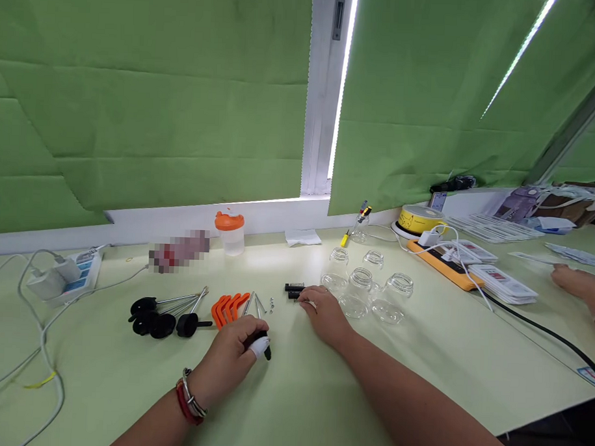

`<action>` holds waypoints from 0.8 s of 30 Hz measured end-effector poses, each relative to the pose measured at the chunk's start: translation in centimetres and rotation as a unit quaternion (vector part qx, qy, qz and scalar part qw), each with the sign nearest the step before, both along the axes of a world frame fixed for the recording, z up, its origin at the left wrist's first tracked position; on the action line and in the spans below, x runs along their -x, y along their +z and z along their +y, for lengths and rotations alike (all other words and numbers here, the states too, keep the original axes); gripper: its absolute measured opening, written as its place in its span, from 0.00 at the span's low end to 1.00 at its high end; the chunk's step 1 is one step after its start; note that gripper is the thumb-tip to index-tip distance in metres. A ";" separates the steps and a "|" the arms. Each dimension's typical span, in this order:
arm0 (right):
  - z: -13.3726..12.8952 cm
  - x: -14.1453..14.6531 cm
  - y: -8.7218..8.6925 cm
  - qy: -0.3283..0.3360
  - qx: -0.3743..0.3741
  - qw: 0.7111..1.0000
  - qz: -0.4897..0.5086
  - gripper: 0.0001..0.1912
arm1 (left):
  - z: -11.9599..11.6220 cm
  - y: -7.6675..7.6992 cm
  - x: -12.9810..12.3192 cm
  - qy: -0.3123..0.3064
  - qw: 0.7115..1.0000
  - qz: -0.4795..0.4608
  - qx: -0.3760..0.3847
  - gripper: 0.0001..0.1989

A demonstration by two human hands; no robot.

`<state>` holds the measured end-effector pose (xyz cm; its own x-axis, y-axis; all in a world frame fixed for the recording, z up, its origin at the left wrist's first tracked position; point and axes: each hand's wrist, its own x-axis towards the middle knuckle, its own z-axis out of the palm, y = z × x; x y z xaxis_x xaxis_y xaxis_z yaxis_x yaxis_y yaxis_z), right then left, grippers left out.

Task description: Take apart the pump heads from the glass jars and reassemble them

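My left hand (pixel 239 343), its thumb tip wrapped in white, is closed round a small black part (pixel 267 354) that it mostly covers. The fingers of my right hand (pixel 326 313) are drawn together at two short rows of small black pieces with thin metal ends (pixel 294 290); what they pinch, if anything, is hidden. Orange angled handles (pixel 229 310) lie just beyond my left hand. Beside them are metal rods (pixel 255 304) and a few tiny metal pieces (pixel 272 306). Clear glass jars (pixel 359 293) stand to the right of my right hand.
Black round-headed parts with metal rods (pixel 162 323) lie left. An orange-lidded cup (pixel 230 233) and folded paper (pixel 303 237) are at the back. An orange power strip (pixel 445 264) with cables sits right. Another person's hand (pixel 581 287) reaches in at far right.
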<state>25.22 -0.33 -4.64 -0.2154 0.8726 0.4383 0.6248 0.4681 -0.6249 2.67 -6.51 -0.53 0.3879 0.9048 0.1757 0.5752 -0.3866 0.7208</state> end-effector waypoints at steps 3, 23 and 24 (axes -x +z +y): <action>0.4 -0.2 -0.3 -0.010 0.014 0.999 -0.031 0.11 | -0.1 0.2 0.0 -0.006 1.000 0.025 -0.009 0.07; 0.6 0.3 -0.7 -0.002 0.023 0.995 -0.097 0.11 | -0.2 -0.1 -0.4 -0.031 0.998 0.049 -0.003 0.08; 0.6 0.4 -0.6 0.002 0.027 0.994 -0.103 0.11 | -0.2 -0.1 -0.4 -0.032 0.998 0.049 -0.002 0.08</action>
<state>24.86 0.22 -5.26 -0.2999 0.8926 0.3366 0.7401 0.4403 -0.5084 3.05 -6.71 -0.67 0.4613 0.8766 0.1373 0.6168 -0.4280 0.6605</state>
